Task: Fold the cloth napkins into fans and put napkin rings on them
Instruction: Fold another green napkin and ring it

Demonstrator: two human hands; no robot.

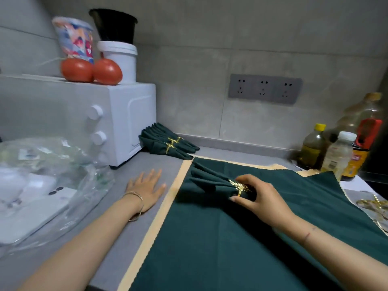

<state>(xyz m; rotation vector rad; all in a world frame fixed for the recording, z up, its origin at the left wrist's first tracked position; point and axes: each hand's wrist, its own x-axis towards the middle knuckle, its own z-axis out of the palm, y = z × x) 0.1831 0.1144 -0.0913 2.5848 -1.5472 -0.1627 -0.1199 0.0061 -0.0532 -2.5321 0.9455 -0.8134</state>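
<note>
Grey surface point(134, 238) is touched by the left hand point(146, 187), fingers apart; the fan point(207, 180), clamped by the right hand point(260, 198), should be lifted at its ring point(239, 185).

We see a white countertop oven point(117, 114) at the left of the grey counter point(134, 238). On its top lie 2 tomatoes point(77, 69) touching each other, with a patterned cup point(74, 37) and a white tub point(120, 57) just behind them; a black pot point(115, 25) stands on the tub. A clear plastic bag point(63, 164) holding white items lies in front of the oven. On the wall we count 3 outlets in a grey socket panel point(265, 88). 4 bottles point(338, 154) crowd the right corner.
</note>
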